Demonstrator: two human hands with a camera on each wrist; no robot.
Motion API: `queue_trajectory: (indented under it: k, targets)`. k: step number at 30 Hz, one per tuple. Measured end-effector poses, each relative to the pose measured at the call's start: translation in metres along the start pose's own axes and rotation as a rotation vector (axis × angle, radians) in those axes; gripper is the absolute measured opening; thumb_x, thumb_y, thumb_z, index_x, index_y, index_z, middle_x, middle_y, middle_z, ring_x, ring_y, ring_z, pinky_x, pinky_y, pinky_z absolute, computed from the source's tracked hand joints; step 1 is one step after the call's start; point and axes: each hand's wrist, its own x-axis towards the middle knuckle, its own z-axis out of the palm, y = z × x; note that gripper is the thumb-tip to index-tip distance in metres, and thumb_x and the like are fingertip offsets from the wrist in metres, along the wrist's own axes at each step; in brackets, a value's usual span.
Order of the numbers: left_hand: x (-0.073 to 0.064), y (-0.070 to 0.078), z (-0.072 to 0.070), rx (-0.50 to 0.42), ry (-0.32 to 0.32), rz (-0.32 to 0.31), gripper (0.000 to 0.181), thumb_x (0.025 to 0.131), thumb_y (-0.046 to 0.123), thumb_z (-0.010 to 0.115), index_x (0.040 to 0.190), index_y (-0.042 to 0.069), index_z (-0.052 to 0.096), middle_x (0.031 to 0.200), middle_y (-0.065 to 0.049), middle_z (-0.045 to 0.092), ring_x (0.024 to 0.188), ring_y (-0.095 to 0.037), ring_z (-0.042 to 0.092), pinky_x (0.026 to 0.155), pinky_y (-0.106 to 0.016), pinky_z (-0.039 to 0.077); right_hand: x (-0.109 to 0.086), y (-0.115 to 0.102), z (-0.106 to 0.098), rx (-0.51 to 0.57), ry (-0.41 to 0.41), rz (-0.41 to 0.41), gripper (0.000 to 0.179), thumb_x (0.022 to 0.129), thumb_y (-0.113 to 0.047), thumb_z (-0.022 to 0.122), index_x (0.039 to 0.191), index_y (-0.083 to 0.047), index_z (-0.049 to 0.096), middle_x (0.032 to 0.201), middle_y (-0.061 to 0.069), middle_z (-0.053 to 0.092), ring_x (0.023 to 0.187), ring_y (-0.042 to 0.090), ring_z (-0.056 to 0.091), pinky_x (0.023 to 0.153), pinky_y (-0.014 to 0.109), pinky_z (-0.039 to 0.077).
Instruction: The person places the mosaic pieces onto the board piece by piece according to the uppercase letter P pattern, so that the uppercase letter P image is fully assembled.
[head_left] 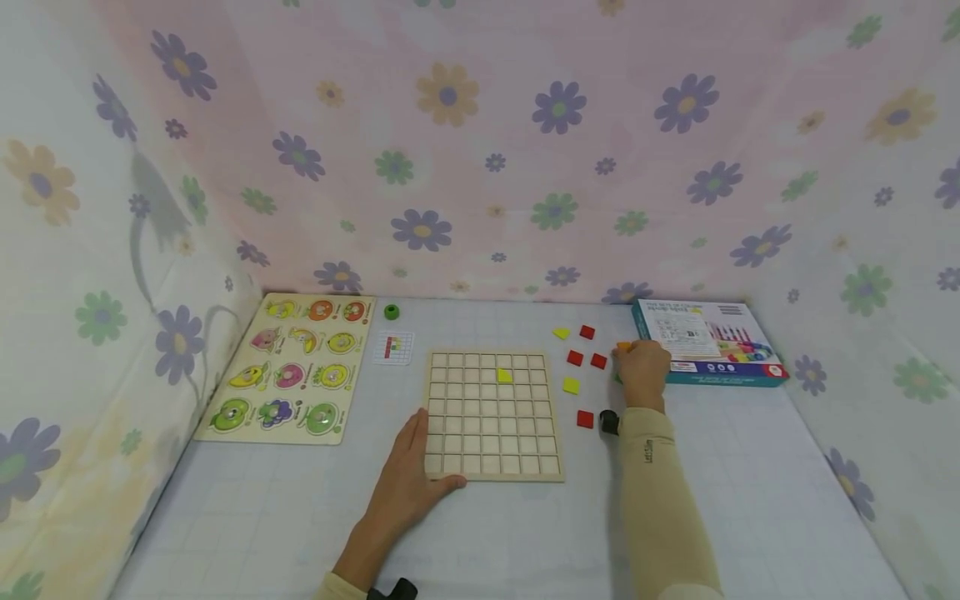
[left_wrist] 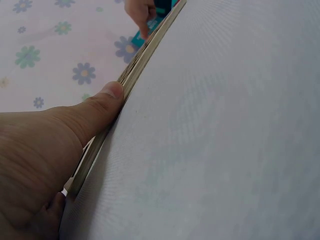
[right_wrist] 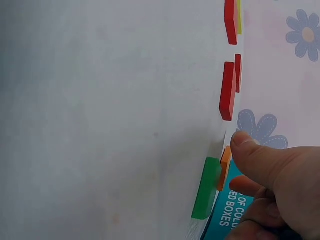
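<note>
A wooden grid board (head_left: pixel 495 480) lies mid-table, with a yellow square tile (head_left: pixel 505 376) in an upper cell. My left hand (head_left: pixel 405 475) rests at its front left corner, fingers along the left side and thumb against the front edge. My right hand (head_left: pixel 642 367) reaches down at an orange tile (right_wrist: pixel 225 168); thumb and index finger stand apart beside it, and a firm hold is not visible. A green tile (right_wrist: pixel 206 188) lies close by. Between board and right hand are several red tiles (head_left: pixel 585 419) and yellow tiles (head_left: pixel 571 386).
At the left lies a fruit puzzle board (head_left: pixel 354 358). A pattern card (head_left: pixel 393 348) and a green ring-shaped piece (head_left: pixel 392 312) sit behind the grid's left corner. A flat printed box (head_left: pixel 723 375) stands at the back right. Flowered cloth walls (head_left: pixel 495 233) surround the table.
</note>
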Motion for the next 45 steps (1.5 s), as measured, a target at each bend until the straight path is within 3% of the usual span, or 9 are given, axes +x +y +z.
queue_trajectory:
  k: [11,19,26,33,45]
  targets:
    - [-0.0012,-0.0002,-0.0012,-0.006,0.009,-0.003,0.129,0.070,0.054,0.088,0.164,0.006,0.015,0.168,-0.018,0.023,0.155,-0.035,0.027,0.122,-0.049,0.036,-0.0025,-0.0035,-0.0016,0.004,-0.003,0.022,0.046,0.101,-0.023,0.065,0.129,0.013,0.063,0.126,0.029,0.065,0.110,0.038,0.054,0.104,0.048,0.054]
    - [-0.0004,-0.0027,0.0017,-0.004,0.014,0.001,0.129,0.070,0.056,0.088,0.164,0.007,0.015,0.169,-0.017,0.024,0.155,-0.035,0.028,0.121,-0.049,0.038,0.0001,0.0014,0.0012,0.001,0.033,-0.034,0.039,0.102,-0.018,0.062,0.124,0.013,0.066,0.124,0.031,0.066,0.111,0.042,0.055,0.103,0.051,0.054]
    - [-0.0006,-0.0031,0.0020,0.003,0.017,0.005,0.129,0.070,0.057,0.088,0.164,0.007,0.015,0.168,-0.016,0.024,0.155,-0.034,0.028,0.121,-0.048,0.038,0.0011,-0.0025,-0.0010,0.043,-0.066,0.014,0.041,0.104,-0.012,0.056,0.139,0.009,0.056,0.139,0.030,0.058,0.121,0.042,0.051,0.113,0.052,0.048]
    - [-0.0016,-0.0016,0.0009,-0.006,0.015,0.002,0.128,0.070,0.056,0.088,0.164,0.007,0.016,0.168,-0.017,0.024,0.155,-0.034,0.028,0.121,-0.049,0.038,0.0004,-0.0050,-0.0024,-0.005,-0.124,0.006,0.045,0.104,-0.013,0.057,0.143,0.007,0.052,0.144,0.029,0.053,0.127,0.043,0.045,0.115,0.055,0.043]
    - [-0.0009,0.0003,-0.0020,-0.009,0.012,0.002,0.128,0.070,0.055,0.088,0.164,0.006,0.015,0.168,-0.017,0.024,0.155,-0.035,0.028,0.122,-0.049,0.037,0.0052,-0.0034,-0.0029,-0.042,-0.139,-0.016,0.041,0.103,-0.016,0.058,0.133,0.012,0.058,0.132,0.030,0.060,0.112,0.039,0.053,0.108,0.051,0.050]
